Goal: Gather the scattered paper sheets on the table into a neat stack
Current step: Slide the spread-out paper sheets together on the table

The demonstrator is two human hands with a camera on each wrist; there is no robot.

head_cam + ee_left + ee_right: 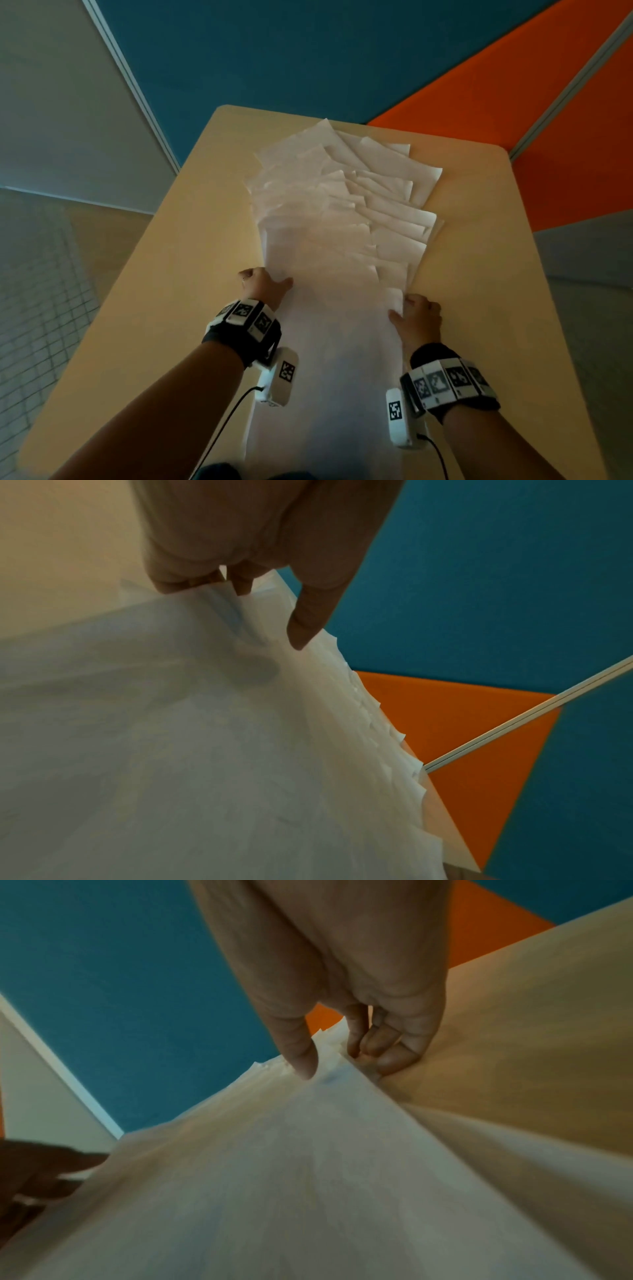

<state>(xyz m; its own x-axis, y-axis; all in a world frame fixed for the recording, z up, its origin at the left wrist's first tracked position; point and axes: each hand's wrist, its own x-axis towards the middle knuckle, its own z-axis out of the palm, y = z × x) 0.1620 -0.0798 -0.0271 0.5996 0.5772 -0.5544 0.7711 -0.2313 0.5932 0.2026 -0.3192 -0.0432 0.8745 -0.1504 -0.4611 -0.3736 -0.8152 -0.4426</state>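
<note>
Several white paper sheets lie fanned and overlapping in a long run down the middle of a light wooden table. My left hand grips the run's left edge; my right hand grips its right edge, a little nearer to me. In the left wrist view the thumb presses on top of the sheets and the curled fingers sit at their edge. The right wrist view shows the same: thumb on the paper, curled fingers against the edge on the table.
Blue and orange partition panels stand just behind the table's far edge, with a grey panel at the left. Tiled floor lies beside the table on the left. Bare tabletop shows on both sides of the sheets.
</note>
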